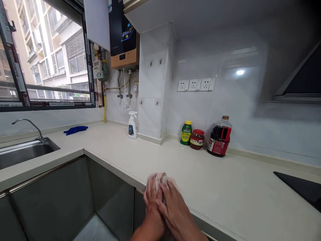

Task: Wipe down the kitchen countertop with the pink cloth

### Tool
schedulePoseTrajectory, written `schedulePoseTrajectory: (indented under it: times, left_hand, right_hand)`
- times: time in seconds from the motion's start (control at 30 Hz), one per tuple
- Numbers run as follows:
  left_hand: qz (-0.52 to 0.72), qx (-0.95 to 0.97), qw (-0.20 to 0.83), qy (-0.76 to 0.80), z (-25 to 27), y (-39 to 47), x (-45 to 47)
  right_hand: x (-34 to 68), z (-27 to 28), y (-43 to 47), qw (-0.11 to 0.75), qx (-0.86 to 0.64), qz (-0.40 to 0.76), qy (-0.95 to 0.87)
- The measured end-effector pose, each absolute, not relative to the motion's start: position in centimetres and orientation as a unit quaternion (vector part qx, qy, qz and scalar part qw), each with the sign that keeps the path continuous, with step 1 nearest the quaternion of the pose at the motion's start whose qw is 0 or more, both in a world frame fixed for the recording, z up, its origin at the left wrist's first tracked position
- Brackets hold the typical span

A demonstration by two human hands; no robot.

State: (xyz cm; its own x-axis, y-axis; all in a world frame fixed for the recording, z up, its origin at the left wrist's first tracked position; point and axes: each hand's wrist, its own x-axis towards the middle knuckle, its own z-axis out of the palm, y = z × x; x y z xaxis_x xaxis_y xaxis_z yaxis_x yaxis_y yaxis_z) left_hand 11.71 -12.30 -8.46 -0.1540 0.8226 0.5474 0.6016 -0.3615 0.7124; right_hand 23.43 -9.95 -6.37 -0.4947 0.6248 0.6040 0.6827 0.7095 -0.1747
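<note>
- Clock read from the cloth, 12 straight up my feed. Pale pinkish cloth (158,176): bunched at the front edge of the countertop (225,187), blurred, mostly covered by the hands; no marking legible to me.
- Left hand (151,197) and right hand (174,202): side by side over the cloth, fingers pointing forward, right thumb lying across the left hand. I cannot tell whether the fingertips grip the cloth or only press it.
- 1 o'clock: green bottle (186,134), yellow cap; yellow-and-green label with Chinese characters, too small for me to read.
- Between 1 and 2, just beside it: red-lidded jar (197,140); label print and brand unresolved.
- 2 o'clock: large bottle (217,139), dark contents, red handle; red label with pale characters I cannot make out.
- 11 o'clock: white spray bottle (132,126), upright; dark label, fine print illegible.
- 11:30, high: water heater (124,35); coloured graphic with characters, wording unclear. Its top is cut off.
- 10 o'clock: crumpled blue item (75,130); glove or cloth, I cannot tell.
- 9 to 10: sink (25,152), cut off at the frame's left side.
- 3 o'clock: black panel (301,187), cropped by the right edge; I cannot identify it.
</note>
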Motion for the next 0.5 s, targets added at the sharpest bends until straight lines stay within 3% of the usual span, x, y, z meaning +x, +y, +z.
schedulePoseTrajectory:
  times: [0.13,0.27,0.5]
  left_hand:
    - [0.53,0.664,0.192,0.491,-5.4,-13.3,3.6]
    - [0.635,0.494,0.102,0.586,-3.0,-11.9,-2.4]
    - [0.553,0.568,0.111,0.6,0.6,-4.2,-3.9]
  right_hand:
    - [19.6,-3.9,-8.9,0.273,-0.414,-0.047,-0.867]
    - [15.2,-2.0,-8.7,0.252,-0.364,-0.081,-0.893]
    - [12.9,-2.5,-8.5,0.258,-0.297,-0.108,-0.913]
